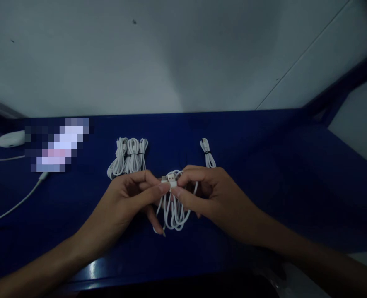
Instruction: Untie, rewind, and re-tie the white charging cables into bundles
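Note:
Between my two hands is a loosely coiled white USB cable [177, 223], its loops hanging down toward me. My left hand [130, 196] is closed, with thumb and forefinger pinching the cable by its plug ends. My right hand [206, 188] pinches the same cable from the other side, right beside a metal USB plug [171, 178] that points away from me. A second plug end shows just left of it. Beyond my left hand lie several white cable bundles [134, 153] with dark ties. One more tied cable bundle [207, 151] lies beyond my right hand, partly hidden by it.
The blue table [264, 157] meets a pale wall [140, 74] at the back. On the left, a blurred-out lit device [62, 145] has a white cord [22, 211] running from it. A white rounded object [11, 139] lies at the far left.

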`<state>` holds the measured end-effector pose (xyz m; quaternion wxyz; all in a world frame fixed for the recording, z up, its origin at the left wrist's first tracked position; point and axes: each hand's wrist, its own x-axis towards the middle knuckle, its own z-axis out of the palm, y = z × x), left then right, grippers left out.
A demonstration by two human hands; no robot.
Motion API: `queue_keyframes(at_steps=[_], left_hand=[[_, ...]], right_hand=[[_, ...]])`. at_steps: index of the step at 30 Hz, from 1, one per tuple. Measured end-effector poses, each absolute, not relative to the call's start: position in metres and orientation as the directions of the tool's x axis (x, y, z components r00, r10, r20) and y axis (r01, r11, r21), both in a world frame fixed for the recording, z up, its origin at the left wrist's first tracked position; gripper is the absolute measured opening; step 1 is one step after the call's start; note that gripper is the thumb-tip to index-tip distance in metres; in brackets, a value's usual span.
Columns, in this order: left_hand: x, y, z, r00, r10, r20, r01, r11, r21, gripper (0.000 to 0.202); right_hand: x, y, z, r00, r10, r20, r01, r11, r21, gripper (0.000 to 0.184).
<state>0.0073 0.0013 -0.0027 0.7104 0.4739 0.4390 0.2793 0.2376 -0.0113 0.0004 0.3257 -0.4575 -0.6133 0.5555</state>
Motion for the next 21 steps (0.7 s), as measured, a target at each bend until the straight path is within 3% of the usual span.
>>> queue_keyframes(at_steps=[21], left_hand=[[0.0055,0.0016,-0.004,0.47,0.807,-0.357,0.012,0.399,0.917,0.021]], right_hand=[[0.2373,-0.0117,-0.0013,-0.374,0.924,-0.074,0.177,-0.007,-0.984,0.021]])
